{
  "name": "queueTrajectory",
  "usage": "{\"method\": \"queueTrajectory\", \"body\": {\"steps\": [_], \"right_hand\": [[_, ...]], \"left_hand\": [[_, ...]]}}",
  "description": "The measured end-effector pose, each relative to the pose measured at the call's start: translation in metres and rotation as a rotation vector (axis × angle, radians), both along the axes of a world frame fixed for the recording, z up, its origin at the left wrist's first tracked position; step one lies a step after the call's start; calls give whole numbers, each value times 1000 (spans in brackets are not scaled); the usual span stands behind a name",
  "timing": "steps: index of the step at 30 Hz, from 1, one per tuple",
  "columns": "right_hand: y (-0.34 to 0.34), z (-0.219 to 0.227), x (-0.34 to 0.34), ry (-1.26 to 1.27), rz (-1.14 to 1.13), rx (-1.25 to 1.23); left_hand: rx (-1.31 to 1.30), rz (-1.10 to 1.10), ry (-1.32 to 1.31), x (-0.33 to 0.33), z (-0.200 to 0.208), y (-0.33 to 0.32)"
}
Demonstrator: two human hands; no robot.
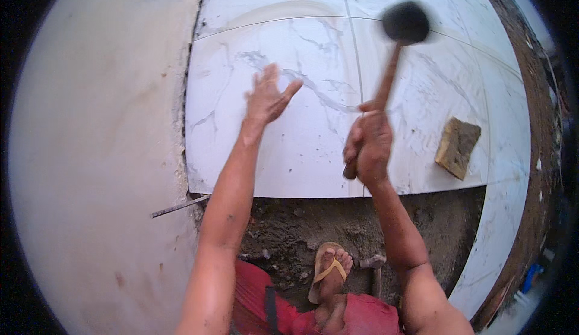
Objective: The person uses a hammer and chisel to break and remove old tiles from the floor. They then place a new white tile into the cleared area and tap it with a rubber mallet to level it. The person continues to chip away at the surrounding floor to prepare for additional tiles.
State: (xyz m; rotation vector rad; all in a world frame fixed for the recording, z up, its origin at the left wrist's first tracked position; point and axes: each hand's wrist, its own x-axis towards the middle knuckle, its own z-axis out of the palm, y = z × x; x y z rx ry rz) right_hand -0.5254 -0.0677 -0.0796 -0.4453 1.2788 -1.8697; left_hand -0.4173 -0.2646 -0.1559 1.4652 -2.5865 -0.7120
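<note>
My right hand [371, 142] is closed round the wooden handle of a rubber mallet [389, 75]. Its black head, slightly blurred, is raised above the white marble-look floor tiles [416, 154]. To the left, my left hand [268, 97] is held with fingers spread and nothing in it, over a grey-veined tile [313, 148]; whether it touches the surface I cannot tell. A worn yellow-brown sponge [458, 148], dirty on top, lies on the tile to the right of my right hand.
Dark mortar bed [289, 220] starts at the near tile edge, where my sandalled foot [332, 268] stands. A hammer [374, 265] lies beside the foot. A pale wall [102, 124] borders the left side; a thin metal bar [181, 205] pokes out near the tile corner.
</note>
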Motion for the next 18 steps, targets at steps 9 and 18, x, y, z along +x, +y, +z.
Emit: {"method": "queueTrajectory", "body": {"steps": [9,18], "right_hand": [[-90,-67,15,-484,228,300],[-36,-87,32,758,60,124]], "left_hand": [[117,125,-263,45,-22,-40],[203,164,-265,31,-1,-35]]}}
